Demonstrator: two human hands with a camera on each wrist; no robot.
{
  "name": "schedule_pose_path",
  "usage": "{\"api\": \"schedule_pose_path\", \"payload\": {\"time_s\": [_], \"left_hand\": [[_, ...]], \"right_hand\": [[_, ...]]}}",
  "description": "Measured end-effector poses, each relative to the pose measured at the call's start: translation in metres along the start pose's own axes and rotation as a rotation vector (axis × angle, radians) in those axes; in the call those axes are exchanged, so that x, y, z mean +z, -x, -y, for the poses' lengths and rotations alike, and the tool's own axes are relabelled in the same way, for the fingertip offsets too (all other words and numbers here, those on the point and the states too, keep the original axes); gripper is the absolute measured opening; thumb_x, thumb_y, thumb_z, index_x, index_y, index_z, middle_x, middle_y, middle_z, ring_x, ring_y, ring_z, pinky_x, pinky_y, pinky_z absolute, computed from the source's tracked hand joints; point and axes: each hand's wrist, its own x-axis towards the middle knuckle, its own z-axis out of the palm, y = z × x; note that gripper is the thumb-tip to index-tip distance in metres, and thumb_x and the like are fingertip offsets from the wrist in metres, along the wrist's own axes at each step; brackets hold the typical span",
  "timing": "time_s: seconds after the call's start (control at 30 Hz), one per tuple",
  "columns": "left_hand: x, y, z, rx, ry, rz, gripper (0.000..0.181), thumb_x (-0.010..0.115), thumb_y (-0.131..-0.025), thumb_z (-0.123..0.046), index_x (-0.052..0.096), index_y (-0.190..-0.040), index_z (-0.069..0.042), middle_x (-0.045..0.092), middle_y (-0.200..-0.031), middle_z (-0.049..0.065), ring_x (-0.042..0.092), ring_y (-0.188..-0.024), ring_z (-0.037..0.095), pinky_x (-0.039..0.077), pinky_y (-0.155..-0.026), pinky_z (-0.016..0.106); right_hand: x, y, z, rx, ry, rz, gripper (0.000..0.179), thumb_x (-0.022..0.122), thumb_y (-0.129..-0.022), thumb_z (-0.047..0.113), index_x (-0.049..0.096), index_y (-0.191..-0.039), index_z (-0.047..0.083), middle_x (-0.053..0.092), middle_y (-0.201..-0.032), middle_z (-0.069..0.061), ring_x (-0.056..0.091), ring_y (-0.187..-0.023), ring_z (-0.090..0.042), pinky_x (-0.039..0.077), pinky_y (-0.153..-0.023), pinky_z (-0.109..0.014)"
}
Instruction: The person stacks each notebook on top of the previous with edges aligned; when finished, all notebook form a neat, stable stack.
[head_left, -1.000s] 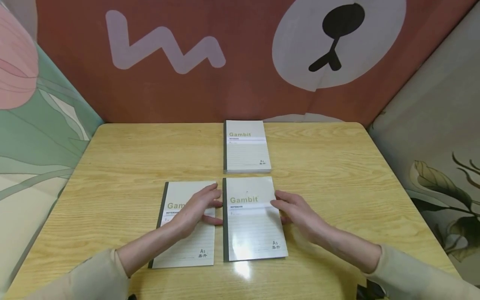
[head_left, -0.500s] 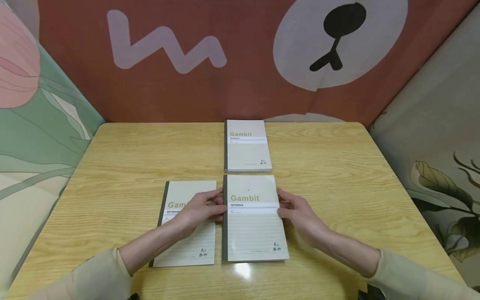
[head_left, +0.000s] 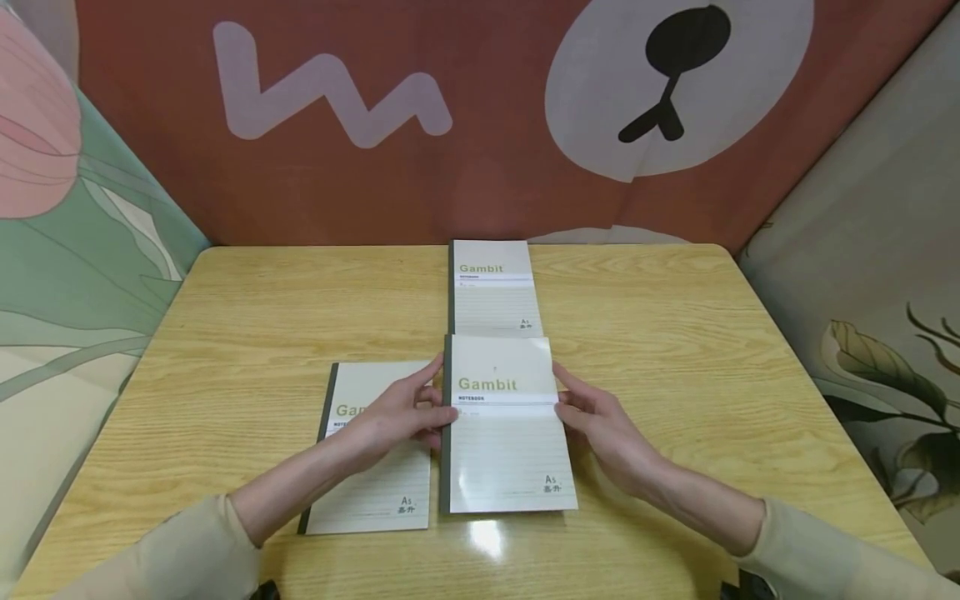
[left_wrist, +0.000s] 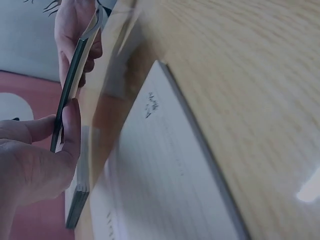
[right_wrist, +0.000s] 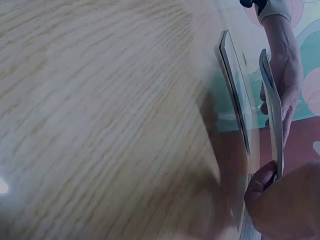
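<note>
I am holding a notebook (head_left: 510,458) between both hands: my left hand (head_left: 390,421) is pinching its dark spine, thumb on the cover, and my right hand (head_left: 611,429) is gripping the opposite edge. The held notebook is hovering just above the desk (head_left: 660,325), lying between my hands, its cover facing up and reading "Gambit", and both wrist views are showing it slightly bowed. Left of the held notebook, a second notebook (head_left: 375,492) is lying flat, partly under my left forearm and hand. Beyond the held notebook, a stack of notebooks (head_left: 495,300) is sitting at the far edge, its near end being covered from the head view. The desk is showing pale yellow wood grain, and a bright glare (head_left: 486,540) is shining just nearer me than the held notebook. Farther beyond it, a red-brown backdrop (head_left: 337,192) is rising, bearing a pale zigzag (head_left: 326,75).
</note>
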Motion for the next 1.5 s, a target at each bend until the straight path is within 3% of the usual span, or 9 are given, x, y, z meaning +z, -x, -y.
{"api": "schedule_pose_path", "payload": {"time_s": [0.23, 0.37, 0.57, 0.73, 0.87, 1.07, 1.27, 1.5], "left_hand": [[-0.005, -0.001, -0.012, 0.024, -0.029, -0.033, 0.086, 0.067, -0.100, -0.015, 0.014, -0.167, -0.025, 0.062, -0.111, 0.012, 0.066, -0.072, 0.017, 0.061, -0.078, 0.030], [-0.008, -0.004, -0.019, 0.056, -0.064, -0.086, 0.079, 0.065, -0.102, -0.019, 0.019, -0.166, -0.023, 0.063, -0.112, 0.009, 0.066, -0.076, 0.016, 0.060, -0.084, 0.028], [-0.013, -0.013, -0.038, 0.096, -0.065, -0.139, 0.076, 0.064, -0.103, -0.020, 0.021, -0.166, -0.022, 0.059, -0.123, 0.010, 0.069, -0.089, 0.017, 0.060, -0.093, 0.030], [-0.021, -0.025, -0.055, 0.174, -0.034, -0.139, 0.077, 0.063, -0.103, -0.016, 0.018, -0.166, -0.017, 0.053, -0.127, 0.012, 0.068, -0.092, 0.017, 0.060, -0.095, 0.032], [-0.029, -0.037, -0.064, 0.229, -0.017, -0.164, 0.075, 0.060, -0.104, -0.013, 0.018, -0.165, -0.013, 0.053, -0.128, 0.012, 0.065, -0.092, 0.015, 0.060, -0.092, 0.028], [-0.042, -0.062, -0.071, 0.248, -0.001, -0.217, 0.067, 0.058, -0.105, -0.012, 0.025, -0.163, -0.011, 0.055, -0.127, 0.010, 0.062, -0.100, 0.014, 0.060, -0.087, 0.022], [-0.052, -0.092, -0.079, 0.223, 0.053, -0.280, 0.061, 0.061, -0.104, -0.012, 0.036, -0.160, -0.013, 0.059, -0.123, 0.008, 0.061, -0.101, 0.014, 0.059, -0.087, 0.024], [-0.061, -0.121, -0.084, 0.153, 0.099, -0.310, 0.061, 0.063, -0.103, -0.014, 0.040, -0.159, -0.021, 0.055, -0.110, 0.003, 0.056, -0.092, 0.012, 0.054, -0.101, 0.035]], "right_hand": [[-0.008, -0.003, 0.007, -0.055, -0.055, 0.079, 0.068, 0.045, -0.109, 0.009, 0.012, -0.167, 0.022, 0.067, -0.130, -0.014, 0.067, -0.109, -0.012, 0.054, -0.098, -0.029], [-0.013, -0.009, 0.016, -0.090, -0.073, 0.094, 0.069, 0.045, -0.109, 0.010, 0.011, -0.167, 0.024, 0.068, -0.129, -0.006, 0.067, -0.110, -0.011, 0.055, -0.097, -0.030], [-0.021, -0.026, 0.038, -0.155, -0.093, 0.055, 0.064, 0.046, -0.110, 0.012, 0.018, -0.166, 0.022, 0.068, -0.112, 0.006, 0.067, -0.104, -0.009, 0.056, -0.089, -0.027], [-0.029, -0.048, 0.056, -0.187, -0.110, 0.000, 0.057, 0.047, -0.110, 0.014, 0.029, -0.164, 0.019, 0.067, -0.112, 0.006, 0.065, -0.104, -0.008, 0.055, -0.090, -0.025], [-0.031, -0.067, 0.067, -0.201, -0.127, -0.030, 0.056, 0.048, -0.109, 0.014, 0.032, -0.162, 0.017, 0.065, -0.111, 0.003, 0.064, -0.102, -0.009, 0.055, -0.089, -0.025], [-0.033, -0.095, 0.077, -0.213, -0.165, -0.059, 0.055, 0.049, -0.109, 0.014, 0.034, -0.161, 0.016, 0.062, -0.116, 0.002, 0.062, -0.105, -0.010, 0.054, -0.089, -0.025], [-0.038, -0.129, 0.081, -0.185, -0.184, -0.109, 0.054, 0.051, -0.108, 0.013, 0.038, -0.160, 0.017, 0.059, -0.116, 0.000, 0.061, -0.101, -0.011, 0.054, -0.085, -0.024], [-0.047, -0.163, 0.081, -0.141, -0.194, -0.136, 0.054, 0.053, -0.107, 0.012, 0.041, -0.159, 0.020, 0.060, -0.117, 0.000, 0.064, -0.097, -0.009, 0.054, -0.086, -0.024]]}}
